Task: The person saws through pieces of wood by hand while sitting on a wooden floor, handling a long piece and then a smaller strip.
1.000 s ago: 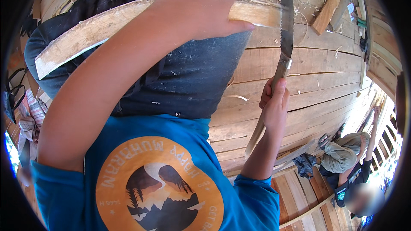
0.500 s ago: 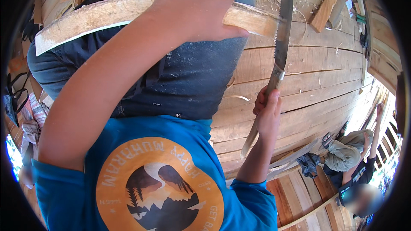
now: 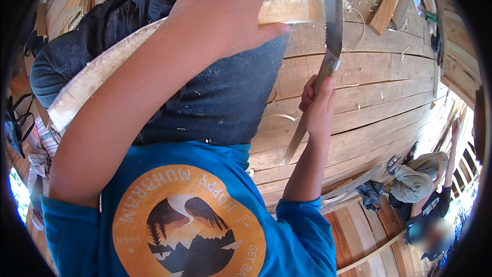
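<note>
Wooden strip (image 3: 294, 7) lies across dark trousers (image 3: 220, 97), pinned under the spread left grip (image 3: 225, 15); saw (image 3: 334, 15), clasped by its handle in right grip (image 3: 319, 105), blade at strip's end, is best drawn square and lightly.

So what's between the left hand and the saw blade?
In the head view, a stretch of the pale wood strip runs from the left hand toward the saw blade, with nothing visible on top.
</note>
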Motion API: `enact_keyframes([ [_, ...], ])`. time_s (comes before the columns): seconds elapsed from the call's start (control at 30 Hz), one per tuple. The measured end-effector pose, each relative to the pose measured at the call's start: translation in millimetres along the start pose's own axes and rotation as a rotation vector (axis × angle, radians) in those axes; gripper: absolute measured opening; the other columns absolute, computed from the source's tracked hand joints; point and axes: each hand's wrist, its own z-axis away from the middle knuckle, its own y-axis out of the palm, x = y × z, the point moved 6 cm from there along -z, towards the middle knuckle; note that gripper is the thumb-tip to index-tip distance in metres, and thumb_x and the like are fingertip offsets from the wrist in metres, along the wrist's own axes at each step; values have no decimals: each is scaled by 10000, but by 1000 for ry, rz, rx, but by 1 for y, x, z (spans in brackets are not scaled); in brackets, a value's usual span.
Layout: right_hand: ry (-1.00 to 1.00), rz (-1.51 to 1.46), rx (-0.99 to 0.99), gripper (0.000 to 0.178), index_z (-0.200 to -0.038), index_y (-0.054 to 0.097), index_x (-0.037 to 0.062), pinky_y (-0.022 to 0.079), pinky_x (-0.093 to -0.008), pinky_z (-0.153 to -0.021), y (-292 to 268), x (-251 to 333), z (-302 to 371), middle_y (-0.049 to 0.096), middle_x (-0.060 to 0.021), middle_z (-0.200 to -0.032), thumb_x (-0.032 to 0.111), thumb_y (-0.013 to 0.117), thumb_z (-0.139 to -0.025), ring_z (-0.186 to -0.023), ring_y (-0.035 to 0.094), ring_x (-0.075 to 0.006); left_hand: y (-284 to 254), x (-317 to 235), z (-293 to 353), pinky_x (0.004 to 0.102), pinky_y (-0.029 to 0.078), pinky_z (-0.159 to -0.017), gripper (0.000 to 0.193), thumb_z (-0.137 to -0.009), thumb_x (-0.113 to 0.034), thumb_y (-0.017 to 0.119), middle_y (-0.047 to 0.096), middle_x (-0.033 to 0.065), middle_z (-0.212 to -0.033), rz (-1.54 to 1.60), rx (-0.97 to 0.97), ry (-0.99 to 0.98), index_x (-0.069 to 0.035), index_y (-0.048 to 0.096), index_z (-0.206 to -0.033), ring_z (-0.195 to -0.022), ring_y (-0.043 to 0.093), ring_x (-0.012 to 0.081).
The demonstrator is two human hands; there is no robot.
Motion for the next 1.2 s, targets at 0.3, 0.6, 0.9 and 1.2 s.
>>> enact_keyframes([
  [0.3, -11, 127, -22, 570, -728, 390, 99, 200, -218, -426, -8, 7, 3, 290, 57, -570, 597, 283, -983, -473, 253, -42, 3, 4, -5, 524, 308, -1078, 837, -830, -558, 570, 373, 289, -1387, 37, -84, 117, -11, 339, -1420, -1301, 358, 441],
  [0.6, 44, -52, -42, 576, -674, 407, 81, 231, -231, -419, 15, 0, 21, 325, 43, -540, 538, 293, -1005, -464, 295, -51, 8, 28, -1, 536, 303, -1069, 797, -829, -512, 598, 396, 284, -1363, 118, -163, 234, 5, 374, -1393, -1291, 388, 393],
  [0.9, 16, 80, -122, 578, -659, 418, 77, 246, -241, -409, 11, 10, 20, 329, 40, -530, 523, 303, -1009, -453, 313, -58, 0, 158, 86, 426, 360, -1027, 516, -896, -403, 589, 556, 211, -1253, 235, -246, -37, -105, 502, -1308, -1221, 484, 364],
  [1.2, -77, 115, -206, 542, -634, 412, 92, 252, -265, -425, 14, 4, 18, 344, 41, -530, 474, 342, -1012, -469, 325, -70, -2, 192, 104, 457, 462, -713, 377, -835, -378, 668, 603, 194, -785, 584, -197, -23, -18, 555, -825, -782, 595, 402],
])
